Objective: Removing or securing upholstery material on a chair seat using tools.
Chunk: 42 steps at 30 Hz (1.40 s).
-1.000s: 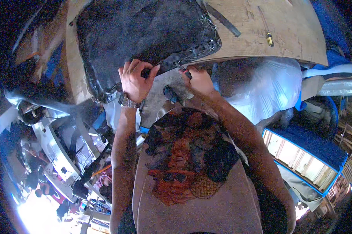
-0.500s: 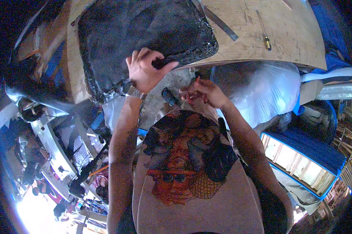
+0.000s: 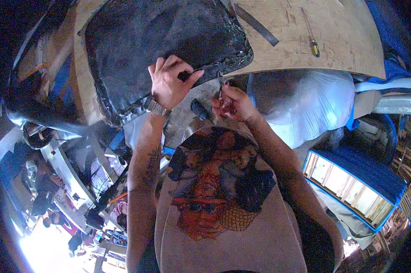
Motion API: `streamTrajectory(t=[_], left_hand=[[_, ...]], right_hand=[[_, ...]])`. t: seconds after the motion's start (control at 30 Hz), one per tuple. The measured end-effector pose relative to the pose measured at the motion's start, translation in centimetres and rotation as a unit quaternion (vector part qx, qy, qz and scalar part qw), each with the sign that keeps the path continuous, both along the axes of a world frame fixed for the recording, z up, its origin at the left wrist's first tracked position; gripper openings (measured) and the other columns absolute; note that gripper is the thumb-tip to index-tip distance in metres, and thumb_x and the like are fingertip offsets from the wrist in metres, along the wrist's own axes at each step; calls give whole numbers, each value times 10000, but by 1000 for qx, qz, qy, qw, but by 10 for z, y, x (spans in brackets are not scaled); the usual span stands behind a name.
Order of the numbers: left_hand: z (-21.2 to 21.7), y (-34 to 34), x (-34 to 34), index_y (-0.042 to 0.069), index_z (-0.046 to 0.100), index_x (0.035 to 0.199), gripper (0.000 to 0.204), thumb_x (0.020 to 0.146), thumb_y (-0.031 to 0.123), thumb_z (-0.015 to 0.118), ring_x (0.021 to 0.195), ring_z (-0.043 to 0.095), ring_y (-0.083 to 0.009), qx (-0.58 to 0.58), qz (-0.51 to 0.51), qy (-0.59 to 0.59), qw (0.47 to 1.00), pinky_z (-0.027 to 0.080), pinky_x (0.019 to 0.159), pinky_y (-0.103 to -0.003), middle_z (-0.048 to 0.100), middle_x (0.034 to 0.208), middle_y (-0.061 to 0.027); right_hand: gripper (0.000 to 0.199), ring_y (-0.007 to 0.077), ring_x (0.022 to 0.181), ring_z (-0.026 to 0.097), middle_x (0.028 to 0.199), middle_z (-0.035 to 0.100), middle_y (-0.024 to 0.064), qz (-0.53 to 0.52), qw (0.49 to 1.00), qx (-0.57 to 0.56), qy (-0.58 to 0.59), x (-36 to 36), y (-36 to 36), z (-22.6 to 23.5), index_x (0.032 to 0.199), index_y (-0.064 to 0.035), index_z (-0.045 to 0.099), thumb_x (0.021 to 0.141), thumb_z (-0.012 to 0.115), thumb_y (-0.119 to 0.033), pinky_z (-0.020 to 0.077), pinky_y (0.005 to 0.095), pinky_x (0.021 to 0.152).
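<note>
Flat metal strip (image 3: 256,24) and yellow-handled screwdriver (image 3: 311,40) on the wooden bench (image 3: 332,41), plastic-wrapped bundle (image 3: 305,102) below, black seat cushion (image 3: 164,45) lying flat, near edge overhanging, left hand (image 3: 169,82) pinching its lower rim, right hand (image 3: 232,103) closed around pliers (image 3: 220,88) pointing up at that edge.

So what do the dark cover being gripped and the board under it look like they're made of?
The black seat-like cover looks like leather or vinyl: matt, wrinkled, with a ragged folded edge that the left hand pinches. The pale board looks like bare plywood or wood, tan with scuff marks. The right hand holds a small tool, seemingly metal.
</note>
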<state>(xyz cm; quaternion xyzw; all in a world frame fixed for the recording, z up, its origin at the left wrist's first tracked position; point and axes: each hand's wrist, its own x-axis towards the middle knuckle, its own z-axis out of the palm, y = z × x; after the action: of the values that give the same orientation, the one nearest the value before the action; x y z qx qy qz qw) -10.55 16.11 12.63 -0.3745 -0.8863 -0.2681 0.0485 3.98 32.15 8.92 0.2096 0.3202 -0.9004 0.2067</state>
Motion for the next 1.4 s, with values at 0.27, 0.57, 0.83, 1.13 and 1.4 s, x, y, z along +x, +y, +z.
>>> streamTrajectory(t=[0.27, 0.57, 0.83, 1.13, 1.4], left_hand=[[6, 4, 0, 160, 616, 648, 225, 679, 335, 755, 806, 512, -228, 14, -26, 12, 999, 349, 725, -387, 580, 783, 30], [6, 1, 3, 135, 594, 659, 211, 697, 277, 746, 766, 524, -246, 35, -61, -24, 997, 364, 689, -397, 573, 741, -8], [3, 3, 6, 137, 593, 659, 193, 710, 264, 730, 770, 533, -250, 8, -4, 30, 1000, 379, 680, -391, 556, 753, -16], [2, 3, 5, 142, 595, 662, 188, 719, 269, 722, 755, 531, -246, 30, -10, 35, 999, 375, 679, -392, 551, 746, -12], [1, 0, 3, 142, 599, 662, 194, 724, 285, 716, 768, 532, -242, 27, -18, 22, 999, 371, 679, -390, 556, 751, -10]], right_hand=[[275, 261, 562, 598, 709, 614, 152, -46, 597, 780, 185, -6, -9, -24, 741, -20, 552, 840, 634, -263, 468, 374, 498], [241, 292, 699, 623, 784, 601, 151, 203, 725, 635, 175, 57, -11, -54, 861, -19, 590, 825, 634, -254, 490, 371, 631], [369, 210, 704, 640, 804, 647, 63, 7, 997, 72, -31, -9, 0, 42, 858, -61, 596, 897, 516, -419, 531, 349, 611], [392, 263, 727, 637, 827, 642, 113, 32, 991, -128, 0, -19, 13, -1, 904, -31, 587, 915, 472, -406, 524, 357, 618], [480, 356, 845, 641, 941, 636, 189, 80, 992, -90, 26, -21, 21, 10, 1006, 34, 577, 926, 439, -419, 524, 398, 720]])
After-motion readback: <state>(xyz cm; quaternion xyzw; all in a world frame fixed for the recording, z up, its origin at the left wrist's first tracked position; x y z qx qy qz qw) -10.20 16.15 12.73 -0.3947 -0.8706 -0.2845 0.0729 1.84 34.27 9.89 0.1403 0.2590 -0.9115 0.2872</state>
